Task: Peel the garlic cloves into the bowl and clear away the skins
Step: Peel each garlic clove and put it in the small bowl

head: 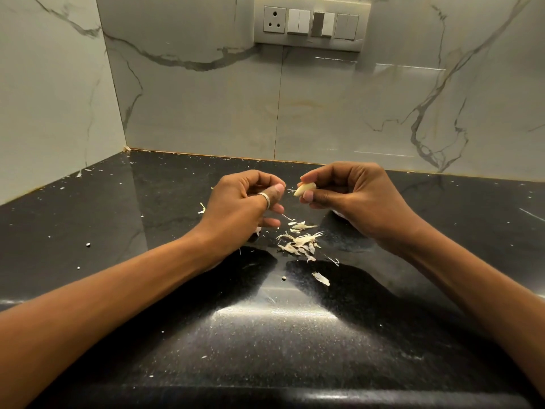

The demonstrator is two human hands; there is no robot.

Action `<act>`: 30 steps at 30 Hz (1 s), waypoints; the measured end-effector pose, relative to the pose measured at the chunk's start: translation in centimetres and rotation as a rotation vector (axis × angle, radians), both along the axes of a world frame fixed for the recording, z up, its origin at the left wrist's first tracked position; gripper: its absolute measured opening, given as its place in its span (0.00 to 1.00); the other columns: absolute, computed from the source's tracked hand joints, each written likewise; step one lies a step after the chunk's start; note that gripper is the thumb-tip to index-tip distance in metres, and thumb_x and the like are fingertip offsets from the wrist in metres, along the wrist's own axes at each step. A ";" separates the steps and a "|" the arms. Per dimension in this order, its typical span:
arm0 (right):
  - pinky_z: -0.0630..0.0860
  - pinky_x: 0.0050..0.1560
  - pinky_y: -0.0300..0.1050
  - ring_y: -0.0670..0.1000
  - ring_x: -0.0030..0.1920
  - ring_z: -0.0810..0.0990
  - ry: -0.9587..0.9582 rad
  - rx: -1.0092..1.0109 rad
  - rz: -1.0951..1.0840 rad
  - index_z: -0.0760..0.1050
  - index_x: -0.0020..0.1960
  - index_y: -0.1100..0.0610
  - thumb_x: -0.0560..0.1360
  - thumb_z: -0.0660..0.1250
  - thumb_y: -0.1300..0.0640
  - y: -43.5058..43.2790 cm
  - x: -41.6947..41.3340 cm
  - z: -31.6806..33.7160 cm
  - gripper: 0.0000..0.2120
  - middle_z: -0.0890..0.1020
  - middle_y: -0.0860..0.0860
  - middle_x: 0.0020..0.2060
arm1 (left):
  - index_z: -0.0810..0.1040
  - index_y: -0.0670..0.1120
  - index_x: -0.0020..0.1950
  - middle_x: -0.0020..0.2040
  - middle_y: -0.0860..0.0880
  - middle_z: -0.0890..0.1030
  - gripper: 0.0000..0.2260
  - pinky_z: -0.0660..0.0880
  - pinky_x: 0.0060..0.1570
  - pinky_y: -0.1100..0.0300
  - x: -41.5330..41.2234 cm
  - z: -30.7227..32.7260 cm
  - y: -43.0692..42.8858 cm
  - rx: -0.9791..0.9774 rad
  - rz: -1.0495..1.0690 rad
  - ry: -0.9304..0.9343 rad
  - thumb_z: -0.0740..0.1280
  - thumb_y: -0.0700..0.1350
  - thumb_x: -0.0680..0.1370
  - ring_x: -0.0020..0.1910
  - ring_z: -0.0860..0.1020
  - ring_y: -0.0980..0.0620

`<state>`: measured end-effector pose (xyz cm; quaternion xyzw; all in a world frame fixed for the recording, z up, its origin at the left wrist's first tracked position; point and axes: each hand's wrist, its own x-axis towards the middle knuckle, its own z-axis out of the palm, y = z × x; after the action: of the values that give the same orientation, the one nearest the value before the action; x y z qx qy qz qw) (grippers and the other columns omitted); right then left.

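Peeling over a black counter (177, 335), with a loose pile of skins (300, 242) lying on it as the mark for everything else.

Just beyond the pile and above it, pinching a garlic clove (305, 189) in the right hand (354, 199). Gripped between thumb and forefinger, pale pointed end turned leftward, a thin wisp of skin sticking out from that tip. Other fingers curled in under the palm.

Beyond the pile and a little left of it, holding up the left hand (244, 202), close to the clove but not touching it. Fingers curled, thumb tip pressed against forefinger tip. Cannot tell whether any shred is nipped between them. Wearing a silver ring (265, 199) on that thumb.

Both hands raised off the counter, forearms reaching in on either side of the pile.

Nearer than the pile and slightly right, lying apart from it: one larger flake (321, 278). Left of the pile, past the left hand: a small curl of skin (202, 208). Scattered further out all round: tiny pale crumbs.

Far beyond the pile, set high in the marble wall (206, 113): a switch panel (312, 23).
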<state>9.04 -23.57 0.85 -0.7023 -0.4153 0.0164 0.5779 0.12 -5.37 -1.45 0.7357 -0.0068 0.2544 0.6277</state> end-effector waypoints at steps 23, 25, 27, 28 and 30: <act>0.83 0.55 0.47 0.51 0.48 0.87 -0.196 -0.070 -0.006 0.84 0.56 0.61 0.74 0.75 0.66 0.2 0.2 -0.5 0.11 0.88 0.53 0.47 | 0.84 0.45 0.47 0.37 0.46 0.83 0.04 0.78 0.29 0.63 -0.1 -0.4 -0.2 0.293 0.105 -0.030 0.71 0.43 0.79 0.33 0.82 0.57; 0.83 0.54 0.47 0.51 0.47 0.87 -0.204 -0.074 -0.005 0.84 0.56 0.61 0.74 0.75 0.66 0.2 0.2 -0.6 0.11 0.87 0.53 0.47 | 0.84 0.45 0.46 0.37 0.45 0.83 0.04 0.78 0.29 0.64 0.0 -0.5 -0.2 0.300 0.110 -0.035 0.71 0.43 0.79 0.32 0.82 0.57; 0.83 0.54 0.47 0.51 0.47 0.86 -0.209 -0.074 -0.005 0.83 0.57 0.60 0.74 0.75 0.65 0.3 0.4 -0.6 0.11 0.87 0.53 0.47 | 0.83 0.46 0.46 0.36 0.44 0.83 0.04 0.78 0.28 0.64 0.0 -0.5 -0.2 0.305 0.113 -0.037 0.70 0.43 0.80 0.31 0.81 0.57; 0.83 0.54 0.47 0.51 0.47 0.86 -0.209 -0.074 -0.008 0.83 0.57 0.60 0.74 0.75 0.65 0.3 0.4 -0.7 0.11 0.87 0.53 0.47 | 0.83 0.46 0.46 0.36 0.44 0.82 0.05 0.77 0.28 0.64 0.0 -0.5 -0.1 0.305 0.116 -0.037 0.70 0.43 0.80 0.31 0.81 0.57; 0.83 0.54 0.47 0.52 0.46 0.86 -0.202 -0.072 -0.018 0.82 0.57 0.61 0.74 0.75 0.65 0.2 0.5 -0.7 0.12 0.87 0.54 0.47 | 0.83 0.46 0.45 0.36 0.44 0.82 0.05 0.78 0.28 0.64 0.0 -0.5 -0.1 0.302 0.125 -0.036 0.70 0.44 0.80 0.32 0.81 0.57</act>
<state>9.50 -23.33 0.15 -0.7244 -0.4642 -0.0450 0.5077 0.12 -5.47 -1.95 0.8159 -0.0106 0.3021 0.4929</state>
